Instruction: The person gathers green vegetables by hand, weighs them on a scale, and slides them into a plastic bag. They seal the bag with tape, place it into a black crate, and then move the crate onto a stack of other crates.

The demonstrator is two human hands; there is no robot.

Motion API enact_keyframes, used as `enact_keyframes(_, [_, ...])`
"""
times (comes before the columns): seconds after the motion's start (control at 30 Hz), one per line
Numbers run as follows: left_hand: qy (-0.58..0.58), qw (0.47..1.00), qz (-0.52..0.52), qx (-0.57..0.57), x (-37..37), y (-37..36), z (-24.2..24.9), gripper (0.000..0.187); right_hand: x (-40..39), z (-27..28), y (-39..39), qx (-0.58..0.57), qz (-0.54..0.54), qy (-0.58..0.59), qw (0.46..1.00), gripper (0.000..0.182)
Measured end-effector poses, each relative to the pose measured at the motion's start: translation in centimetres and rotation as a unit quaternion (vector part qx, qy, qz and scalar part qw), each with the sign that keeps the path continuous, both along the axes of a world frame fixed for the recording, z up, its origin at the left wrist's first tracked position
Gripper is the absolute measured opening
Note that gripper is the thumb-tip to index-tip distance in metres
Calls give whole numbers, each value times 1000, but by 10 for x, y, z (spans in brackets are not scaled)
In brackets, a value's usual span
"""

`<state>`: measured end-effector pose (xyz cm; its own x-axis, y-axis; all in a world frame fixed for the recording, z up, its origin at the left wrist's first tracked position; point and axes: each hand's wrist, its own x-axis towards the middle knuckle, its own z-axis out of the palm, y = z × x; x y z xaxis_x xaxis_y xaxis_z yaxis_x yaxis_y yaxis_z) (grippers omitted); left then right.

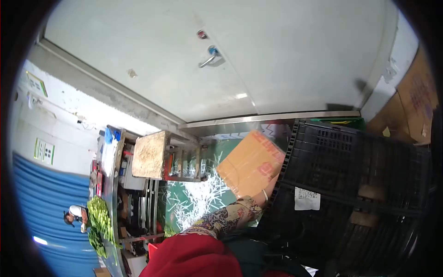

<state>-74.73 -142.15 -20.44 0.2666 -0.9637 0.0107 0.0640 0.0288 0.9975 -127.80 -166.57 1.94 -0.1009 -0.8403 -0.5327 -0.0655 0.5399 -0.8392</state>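
Note:
A large black plastic crate [318, 161] with slotted walls fills the right side of the view, close to my body. A white label with a printed code [307, 199] is stuck on it. My left hand [265, 195], below a patterned sleeve and a light bracelet, grips the crate's near edge; its fingertips are hidden behind that edge. Just beyond the hand, a brown cardboard box [247, 164] with red print stands on the floor. My right hand is not in view.
White paper strips [200, 196] litter the green floor [173, 196]. A wooden-topped stand [150, 154] and a metal table with leafy greens [100, 219] are at left, near another person [77, 216]. A large pale door [152, 55] with a handle is ahead. Cardboard [415, 92] leans at right.

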Motion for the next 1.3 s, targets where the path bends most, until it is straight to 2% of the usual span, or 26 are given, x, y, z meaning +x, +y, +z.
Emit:
enact_keyframes(0.1, [-11,999,28,-21,-1,6,15,52,-21,-1,-7,12,35,16,999,59])
enact_keyframes(0.13, [-16,999,39,-28,-3,13,21,52,-32,-3,-7,28,20,-35,999,58])
enact_keyframes(0.27, [-59,992,91,-67,-9,37,32,51,-22,-2,-13,6,96,14,995,55])
enact_keyframes(0.33, [-76,986,130,-67,0,61,62,51,1,29,-7,-20,148,39,988,53])
enact_keyframes(0.4, [-52,983,176,11,14,105,96,55,27,42,2,-45,209,60,975,52])
enact_keyframes(0.47, [68,969,234,-42,23,170,136,48,67,60,29,-82,274,77,955,51])
enact_keyframes(0.53, [115,951,286,-13,55,227,147,46,125,63,46,-108,344,88,928,49])
enact_keyframes(0.57, [117,947,298,3,52,238,156,45,125,50,37,-120,371,74,918,49])
enact_keyframes(0.6, [133,938,319,24,70,279,143,45,156,47,55,-131,409,75,900,48])
enact_keyframes(0.67, [101,939,327,14,109,365,83,44,219,38,83,-147,475,72,865,47])
enact_keyframes(0.7, [258,897,360,1,118,393,96,44,249,35,97,-156,506,60,846,46])
enact_keyframes(0.73, [205,892,402,-9,126,427,73,44,276,30,106,-165,538,38,826,46])
enact_keyframes(0.83, [120,873,462,101,154,510,81,48,357,29,142,-172,621,-16,765,45])
enact_keyframes(0.9, [180,843,500,87,160,552,120,49,422,23,166,-74,590,190,781,38])
enact_keyframes(0.93, [210,832,508,71,167,583,95,50,446,19,185,-162,608,150,762,37])
enact_keyframes(0.97, [240,820,517,53,179,607,82,50,470,16,201,-184,614,128,757,37])
enact_keyframes(1.17, [229,817,523,75,240,675,101,51,560,-4,283,-168,626,58,759,36])
enact_keyframes(1.2, [192,835,511,71,268,689,105,51,582,-9,303,-161,626,53,761,36])
enact_keyframes(1.3, [201,822,513,145,338,707,128,49,628,-32,338,-134,614,39,777,35])
